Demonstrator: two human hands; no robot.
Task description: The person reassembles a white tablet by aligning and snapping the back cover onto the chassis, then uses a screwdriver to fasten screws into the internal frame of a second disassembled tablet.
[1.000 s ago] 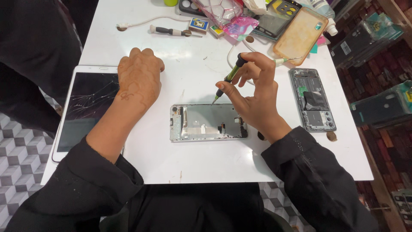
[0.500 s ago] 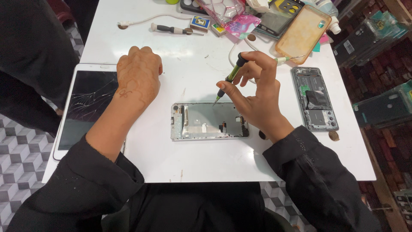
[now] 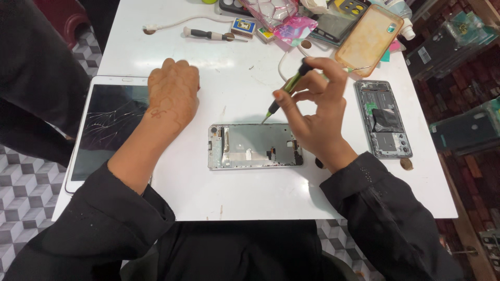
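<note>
Your right hand (image 3: pixel 317 117) pinched a green-handled screwdriver (image 3: pixel 285 88), tilted, its tip at the top edge of the opened silver phone frame (image 3: pixel 254 146), which lay flat and lengthwise just below and left of that hand.

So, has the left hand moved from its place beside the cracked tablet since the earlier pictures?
No. The left hand rests on the table at the same spot against the cracked tablet, knuckles just past its right edge. Only the camera view shifts slightly.
</note>
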